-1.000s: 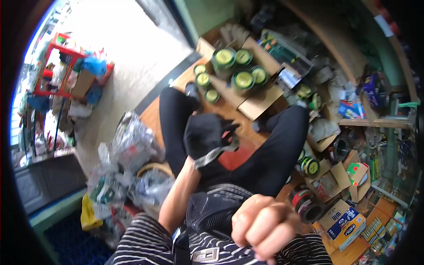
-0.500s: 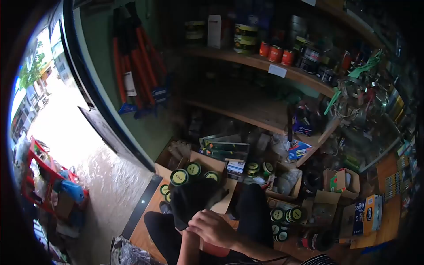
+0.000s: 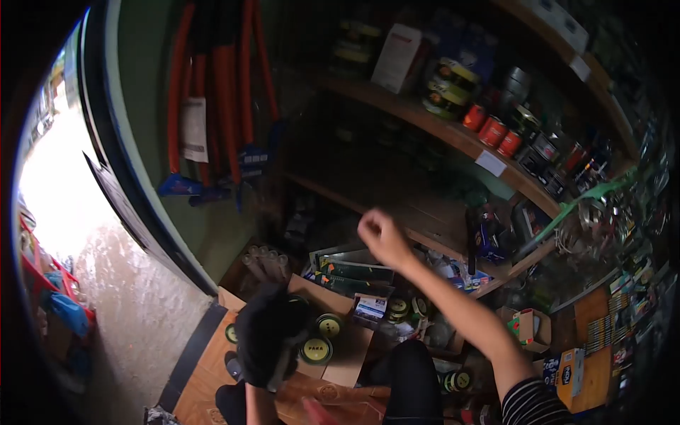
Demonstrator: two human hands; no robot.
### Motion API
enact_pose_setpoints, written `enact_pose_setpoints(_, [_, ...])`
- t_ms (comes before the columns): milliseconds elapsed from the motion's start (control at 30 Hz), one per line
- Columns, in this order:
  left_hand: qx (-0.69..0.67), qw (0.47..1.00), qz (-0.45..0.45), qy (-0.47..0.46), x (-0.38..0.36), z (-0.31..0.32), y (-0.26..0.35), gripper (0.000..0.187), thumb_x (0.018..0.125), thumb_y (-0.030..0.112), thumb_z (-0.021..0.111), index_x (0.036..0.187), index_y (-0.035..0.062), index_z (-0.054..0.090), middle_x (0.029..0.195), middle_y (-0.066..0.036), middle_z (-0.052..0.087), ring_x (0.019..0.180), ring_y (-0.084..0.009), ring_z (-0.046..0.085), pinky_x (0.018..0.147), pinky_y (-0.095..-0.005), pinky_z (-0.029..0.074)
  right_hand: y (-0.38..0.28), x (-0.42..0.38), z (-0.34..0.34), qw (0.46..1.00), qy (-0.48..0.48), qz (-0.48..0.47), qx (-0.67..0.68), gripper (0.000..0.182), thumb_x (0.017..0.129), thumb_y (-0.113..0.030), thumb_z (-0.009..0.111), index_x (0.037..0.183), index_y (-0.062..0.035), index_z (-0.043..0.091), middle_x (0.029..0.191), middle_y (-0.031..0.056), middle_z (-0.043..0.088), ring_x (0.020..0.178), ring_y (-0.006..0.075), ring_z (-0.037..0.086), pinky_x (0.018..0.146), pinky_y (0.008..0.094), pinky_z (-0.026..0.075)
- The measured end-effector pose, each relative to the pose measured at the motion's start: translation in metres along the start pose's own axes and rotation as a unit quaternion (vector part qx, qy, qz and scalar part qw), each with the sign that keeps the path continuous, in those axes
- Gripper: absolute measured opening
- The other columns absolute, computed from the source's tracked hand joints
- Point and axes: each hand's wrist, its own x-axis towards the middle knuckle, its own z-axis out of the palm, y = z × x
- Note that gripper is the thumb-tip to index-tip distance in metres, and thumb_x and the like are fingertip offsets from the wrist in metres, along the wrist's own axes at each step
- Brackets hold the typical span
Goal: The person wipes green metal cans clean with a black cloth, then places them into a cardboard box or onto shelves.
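Note:
A black cloth cover, like a mitt (image 3: 269,329), hides my left hand; only the bare forearm (image 3: 260,405) shows below it. It is blurred and sits against the left side of an open cardboard box (image 3: 350,358). Inside that box are round tins with green-and-cream lids (image 3: 316,348). My right hand (image 3: 383,237) is raised in front of the lower shelf, apart from the cover. Its fingers are curled closed, and nothing shows in them.
Long orange-handled tools (image 3: 223,106) hang on the wall by the open doorway. Shelves (image 3: 425,117) hold tins and boxes (image 3: 399,57). To the right are a small carton (image 3: 533,329) and battery-like boxes (image 3: 569,372). My knee (image 3: 409,382) is close to the box.
My right hand has left my left wrist and risen forward above the goods. The black-covered left hand has shifted slightly left and down in view. The camera view has also tilted.

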Motion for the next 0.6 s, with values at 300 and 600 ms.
enact_pose_setpoints(300, [0.306, 0.937, 0.016, 0.165, -0.031, -0.104, -0.188, 0.024, 0.068, -0.011, 0.067, 0.089, -0.0012, 0.073, 0.097, -0.014, 0.068, 0.088, -0.0254, 0.064, 0.079, -0.0326, 0.052, 0.19, 0.278, 0.041, 0.928, 0.058, -0.057, -0.363, 0.063, 0.088, -0.028, 0.069, 0.143, -0.0022, 0.052, 0.142, 0.0272, 0.056, 0.133, 0.0429, 0.054, 0.112, 0.0497, 0.045])
enact_pose_setpoints(600, [0.215, 0.966, -0.039, 0.136, 0.001, -0.092, -0.171, 0.016, 0.066, -0.01, 0.071, 0.08, -0.0029, 0.069, 0.086, -0.015, 0.071, 0.079, -0.0248, 0.07, 0.076, -0.0324, 0.056, 0.23, 0.297, 0.056, 0.886, 0.086, -0.024, -0.455, 0.064, 0.093, -0.023, 0.064, 0.152, -0.007, 0.045, 0.147, 0.0304, 0.048, 0.137, 0.0467, 0.047, 0.114, 0.0533, 0.042])
